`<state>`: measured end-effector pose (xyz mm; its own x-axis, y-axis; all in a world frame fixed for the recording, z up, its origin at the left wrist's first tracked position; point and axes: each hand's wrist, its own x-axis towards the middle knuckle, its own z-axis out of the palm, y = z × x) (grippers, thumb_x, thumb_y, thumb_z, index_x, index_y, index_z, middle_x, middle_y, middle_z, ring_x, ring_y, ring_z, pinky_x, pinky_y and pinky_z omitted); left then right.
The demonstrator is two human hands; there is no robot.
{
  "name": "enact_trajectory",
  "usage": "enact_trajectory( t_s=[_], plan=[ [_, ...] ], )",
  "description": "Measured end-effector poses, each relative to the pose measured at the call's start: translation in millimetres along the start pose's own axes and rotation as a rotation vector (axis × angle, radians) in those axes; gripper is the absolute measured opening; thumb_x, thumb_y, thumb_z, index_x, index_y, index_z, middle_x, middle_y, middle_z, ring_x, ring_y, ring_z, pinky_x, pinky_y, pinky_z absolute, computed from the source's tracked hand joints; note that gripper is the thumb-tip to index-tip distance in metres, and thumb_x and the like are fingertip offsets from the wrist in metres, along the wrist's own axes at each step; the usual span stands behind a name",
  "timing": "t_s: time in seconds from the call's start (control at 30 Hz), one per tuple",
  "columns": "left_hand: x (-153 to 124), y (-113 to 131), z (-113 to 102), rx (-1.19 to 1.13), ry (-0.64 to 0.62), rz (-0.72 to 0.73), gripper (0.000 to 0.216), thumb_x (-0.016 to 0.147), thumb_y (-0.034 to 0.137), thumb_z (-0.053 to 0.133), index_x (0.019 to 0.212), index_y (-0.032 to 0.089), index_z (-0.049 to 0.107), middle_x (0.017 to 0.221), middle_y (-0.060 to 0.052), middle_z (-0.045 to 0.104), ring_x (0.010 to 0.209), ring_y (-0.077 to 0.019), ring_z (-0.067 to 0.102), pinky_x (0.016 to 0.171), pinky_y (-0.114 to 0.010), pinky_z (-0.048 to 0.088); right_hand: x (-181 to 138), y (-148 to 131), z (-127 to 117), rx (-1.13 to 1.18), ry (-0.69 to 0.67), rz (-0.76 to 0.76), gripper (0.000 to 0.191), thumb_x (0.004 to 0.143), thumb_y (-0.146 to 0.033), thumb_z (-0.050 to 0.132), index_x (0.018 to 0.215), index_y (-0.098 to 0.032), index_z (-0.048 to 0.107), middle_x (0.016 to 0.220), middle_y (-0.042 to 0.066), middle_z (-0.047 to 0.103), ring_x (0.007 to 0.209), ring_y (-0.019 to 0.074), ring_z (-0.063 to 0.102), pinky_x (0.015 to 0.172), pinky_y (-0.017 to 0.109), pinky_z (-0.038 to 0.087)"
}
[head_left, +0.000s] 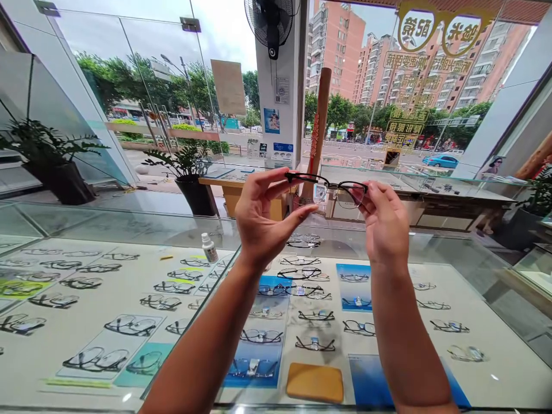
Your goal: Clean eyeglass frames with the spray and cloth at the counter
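Glass display counter (107,221), rows of frames (131,325) inside, small white bottle (209,248), tan pad (314,382), potted plant (196,192)

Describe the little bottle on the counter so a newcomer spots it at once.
Start at the glass counter full of spectacles. Left of the left hand holding the black glasses, near the counter's far edge, stands a small white bottle. It is the only upright thing there; all around it spectacles lie flat.
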<state>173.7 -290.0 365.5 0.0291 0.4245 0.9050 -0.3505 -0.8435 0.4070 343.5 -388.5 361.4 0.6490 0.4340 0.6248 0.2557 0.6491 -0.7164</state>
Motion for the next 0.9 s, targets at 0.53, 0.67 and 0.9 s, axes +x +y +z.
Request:
enact_trajectory(
  t_s=[0.53, 0.67, 0.9],
  plan=[
    [20, 19, -27, -0.001, -0.451, -0.218, 0.066, 0.053, 0.048, 0.105, 0.107, 0.022, 0.076, 0.104, -0.009, 0.078, 0.105, -0.0309, 0.079, 0.1, -0.041, 0.068, 13, -13, -31, -0.51, -0.63, 0.242, 0.059, 0.085, -0.078, 0.073, 0.104, -0.023, 0.078, 0.11, 0.01, 0.079, 0.103, 0.0277, 0.072, 0.097, 0.044, 0.054],
    [21, 21, -32, 0.004, -0.453, -0.168, 0.067, 0.055, 0.052, 0.103, 0.109, 0.023, 0.076, 0.106, -0.008, 0.079, 0.106, -0.0305, 0.079, 0.1, -0.042, 0.068, 17, 0, -34, -0.489, -0.66, 0.322, 0.066, 0.084, -0.088, 0.064, 0.093, -0.024, 0.08, 0.098, 0.009, 0.08, 0.097, 0.03, 0.073, 0.093, 0.047, 0.056],
    [20, 18, -36, -0.112, -0.344, -0.257, 0.067, 0.053, 0.039, 0.106, 0.11, 0.023, 0.074, 0.103, -0.007, 0.075, 0.116, -0.0332, 0.076, 0.102, -0.045, 0.067, 15, -1, -28, -0.536, -0.67, 0.232, 0.063, 0.081, -0.088, 0.068, 0.082, -0.026, 0.077, 0.081, 0.004, 0.073, 0.09, 0.0268, 0.068, 0.087, 0.042, 0.056]
  ],
)
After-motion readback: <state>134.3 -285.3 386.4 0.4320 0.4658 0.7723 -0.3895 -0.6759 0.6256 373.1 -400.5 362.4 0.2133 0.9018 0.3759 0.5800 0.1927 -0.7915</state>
